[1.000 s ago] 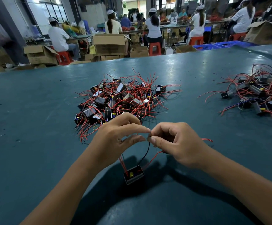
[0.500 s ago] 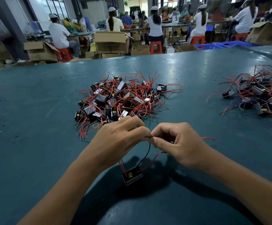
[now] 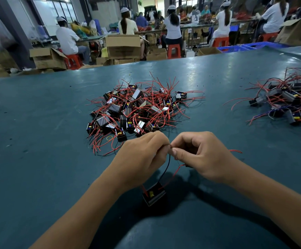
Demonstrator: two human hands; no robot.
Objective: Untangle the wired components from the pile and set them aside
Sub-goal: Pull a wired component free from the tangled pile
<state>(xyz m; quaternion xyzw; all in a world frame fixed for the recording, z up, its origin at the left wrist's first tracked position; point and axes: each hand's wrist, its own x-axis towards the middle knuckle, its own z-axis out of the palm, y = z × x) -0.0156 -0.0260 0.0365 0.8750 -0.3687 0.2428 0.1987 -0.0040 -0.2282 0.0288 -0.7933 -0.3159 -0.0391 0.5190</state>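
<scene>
Pinching wires together — left hand (image 3: pixel 142 157), right hand (image 3: pixel 198 155) — component (image 3: pixel 154 195) dangling below, near pile (image 3: pixel 137 108).

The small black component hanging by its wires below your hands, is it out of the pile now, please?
Out. The small black component hangs apart from the tangled pile of red-wired components, its wires pinched by the left hand and right hand.

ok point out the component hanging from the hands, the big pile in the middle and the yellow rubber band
hanging component (image 3: pixel 154 194), head view, on its black body
middle pile (image 3: pixel 137 108), head view, on the tangled centre of the heap
yellow rubber band (image 3: pixel 109 137), head view, on the ring at the pile's near edge
</scene>
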